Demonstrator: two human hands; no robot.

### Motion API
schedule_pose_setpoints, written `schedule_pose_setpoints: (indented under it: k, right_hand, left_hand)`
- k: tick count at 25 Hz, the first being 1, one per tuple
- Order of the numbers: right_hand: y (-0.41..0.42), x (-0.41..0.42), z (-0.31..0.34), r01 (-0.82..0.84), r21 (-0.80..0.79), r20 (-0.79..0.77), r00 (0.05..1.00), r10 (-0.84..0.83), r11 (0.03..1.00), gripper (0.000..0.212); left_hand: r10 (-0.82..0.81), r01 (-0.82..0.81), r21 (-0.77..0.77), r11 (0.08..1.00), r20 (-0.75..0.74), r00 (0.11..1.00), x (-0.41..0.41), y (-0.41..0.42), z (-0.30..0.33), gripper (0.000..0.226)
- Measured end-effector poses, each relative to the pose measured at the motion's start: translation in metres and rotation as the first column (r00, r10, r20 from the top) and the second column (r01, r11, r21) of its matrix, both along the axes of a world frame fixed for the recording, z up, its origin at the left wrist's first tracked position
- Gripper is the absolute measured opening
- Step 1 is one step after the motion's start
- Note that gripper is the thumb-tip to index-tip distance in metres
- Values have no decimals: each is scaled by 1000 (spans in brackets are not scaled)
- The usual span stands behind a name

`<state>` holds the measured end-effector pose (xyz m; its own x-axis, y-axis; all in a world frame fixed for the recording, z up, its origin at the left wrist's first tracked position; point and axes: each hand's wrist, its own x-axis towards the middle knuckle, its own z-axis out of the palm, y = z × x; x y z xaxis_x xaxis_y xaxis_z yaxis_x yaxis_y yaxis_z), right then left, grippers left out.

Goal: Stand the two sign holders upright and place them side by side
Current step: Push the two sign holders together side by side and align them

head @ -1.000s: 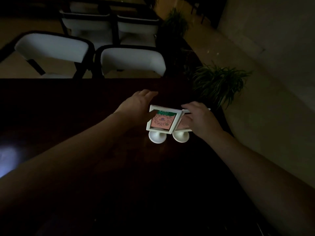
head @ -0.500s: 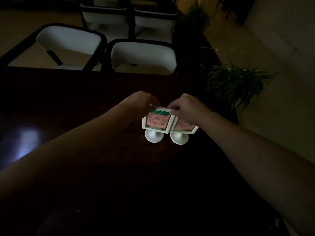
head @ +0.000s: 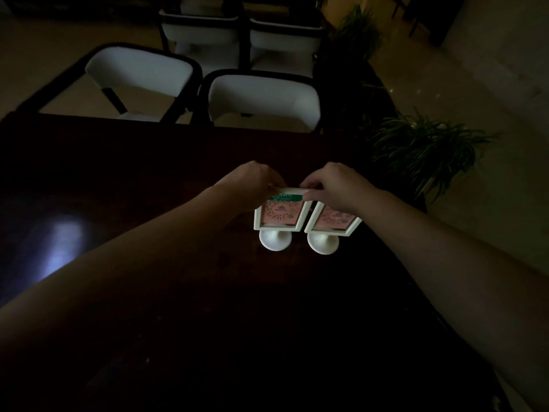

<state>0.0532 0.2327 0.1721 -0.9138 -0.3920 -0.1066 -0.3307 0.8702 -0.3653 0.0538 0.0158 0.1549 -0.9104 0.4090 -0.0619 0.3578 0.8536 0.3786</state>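
From the head camera, both sign holders stand on their round white bases on the dark worktop (head: 148, 179), a little right of centre and at middling depth. The left sign holder (head: 279, 214) and the right sign holder (head: 332, 221) sit just beside each other, their frame edges meeting or nearly so; the dim light does not settle which. Each leans its pink card face toward the camera.

The left hand (head: 252, 185) has its fingers closed on the top left corner of the left holder's frame. The right hand (head: 335, 185) covers the top of the right holder, and its thumb and forefinger also pinch the top right corner of the left frame; whether it grips the right frame as well cannot be told.

By my judgement the task is in its last step: standing and pairing look done, and only the trimming of the alignment remains. The next move calls for a small squaring of the two frames so they face the same way, then a gentle release of both hands without tipping either narrow base.

Beyond the far edge stand white chairs (head: 261, 99), with a potted plant (head: 421, 147) to the right.
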Motion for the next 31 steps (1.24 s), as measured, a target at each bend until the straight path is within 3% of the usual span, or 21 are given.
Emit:
schedule_pose_setpoints:
  k: [2, 5, 8, 12, 31]
  right_hand:
    - [14, 1, 4, 22, -25, 31, 999, -21, 999, 46]
    - [49, 0, 5, 55, 70, 59, 997, -59, 996, 49]
    - [72, -2, 0, 74, 132, 94, 992, -86, 989, 40]
    - [75, -3, -6, 80, 98, 50, 995, -85, 992, 26]
    - [72, -7, -10, 76, 87, 6, 997, -77, 993, 24]
  left_hand:
    - [2, -2, 4, 1000, -4, 1000, 0, 0, -1, 24]
    - [9, -9, 25, 1000, 2, 1000, 0, -1, -4, 24]
    - [21, -22, 49, 999, 14, 1000, 2, 0, -4, 23]
    - [17, -17, 27, 999, 10, 1000, 3, 1, -5, 24]
    - [30, -30, 26, 999, 10, 1000, 6, 2, -1, 23]
